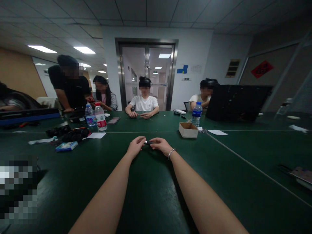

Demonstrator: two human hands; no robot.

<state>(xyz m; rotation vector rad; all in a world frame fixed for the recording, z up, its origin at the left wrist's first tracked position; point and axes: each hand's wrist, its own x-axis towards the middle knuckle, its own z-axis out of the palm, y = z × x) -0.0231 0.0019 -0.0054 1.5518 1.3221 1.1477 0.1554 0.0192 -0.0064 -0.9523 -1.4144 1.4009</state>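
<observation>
My left hand (136, 147) and my right hand (161, 145) meet just above the green table (151, 188), fingertips a short way apart. Between them is a small black piece with a silvery end (147, 142), too small for me to tell its kind. The fingers of my right hand pinch its dark end. My left fingertips close on the silvery end, and partly hide it. A silver bracelet (171, 153) circles my right wrist.
Beyond my right hand stands an open cardboard box (188, 130), with a blue-capped bottle (197, 114) behind it. Two more bottles (100, 117), black cables (70, 133) and a blue-and-white packet (66, 146) are on the left. A person (143, 104) sits opposite; a black monitor (237, 102) stands right.
</observation>
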